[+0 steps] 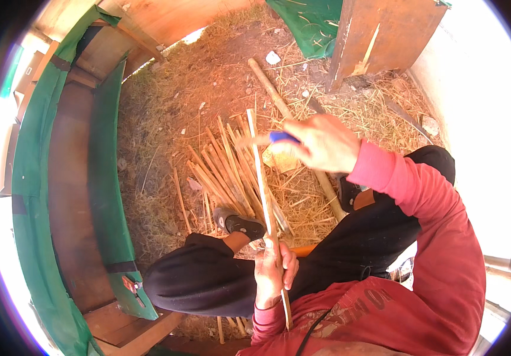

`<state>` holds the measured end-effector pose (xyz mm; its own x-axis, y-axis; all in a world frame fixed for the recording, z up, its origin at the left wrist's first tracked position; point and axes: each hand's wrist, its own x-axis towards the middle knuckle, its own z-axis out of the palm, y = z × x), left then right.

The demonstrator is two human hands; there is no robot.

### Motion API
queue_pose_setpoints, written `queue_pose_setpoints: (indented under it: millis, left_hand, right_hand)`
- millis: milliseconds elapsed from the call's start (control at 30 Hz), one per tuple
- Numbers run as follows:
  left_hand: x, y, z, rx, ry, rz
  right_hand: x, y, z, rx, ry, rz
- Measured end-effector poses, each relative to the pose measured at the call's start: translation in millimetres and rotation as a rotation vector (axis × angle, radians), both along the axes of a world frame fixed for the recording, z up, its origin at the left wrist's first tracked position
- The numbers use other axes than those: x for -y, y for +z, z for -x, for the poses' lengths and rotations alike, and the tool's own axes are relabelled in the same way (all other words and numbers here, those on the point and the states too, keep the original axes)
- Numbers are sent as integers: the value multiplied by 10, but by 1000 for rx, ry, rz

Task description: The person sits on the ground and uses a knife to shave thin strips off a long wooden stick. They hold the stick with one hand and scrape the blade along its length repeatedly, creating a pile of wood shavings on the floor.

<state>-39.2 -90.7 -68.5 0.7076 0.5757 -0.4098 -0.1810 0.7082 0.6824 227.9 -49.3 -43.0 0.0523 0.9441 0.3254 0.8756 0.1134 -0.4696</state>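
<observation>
My left hand [274, 273] is closed around the lower part of a long, pale split-wood strip [260, 172]. The strip slants up and away from my lap, its near end resting by my red shirt. My right hand [328, 142] grips a knife by its blue handle [284, 137]. The blade, blurred, points left and lies across the strip near its far end; whether it touches is not clear. Beneath the strip, a heap of similar wooden strips [222, 175] lies on the ground, beside my dark shoe [240, 224].
A long round pole [274, 92] lies on the straw-strewn ground, running toward my right foot. At left stands a wooden bench frame wrapped in green cloth [32, 237]. A brown wooden panel [380, 35] and green cloth [309, 24] stand at the far right, near a bright white wall [481, 89].
</observation>
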Motion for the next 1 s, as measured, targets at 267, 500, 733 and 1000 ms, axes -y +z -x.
queue_pose_setpoints:
  millis: [267,500,733,1000]
  left_hand:
    - [144,88,7,-63,45,-120]
    - [104,133,-105,-180,79,-149]
    - [239,127,-66,-355,89,-350]
    - [59,205,-37,-147,114,-238]
  right_hand:
    - [111,-183,177,151,84,-95]
    - [-86,-507,-10,266,2,-132]
    - [-573,-1395,-808,309,-428,-103]
    - [-241,-125,-754,65,-404,-54]
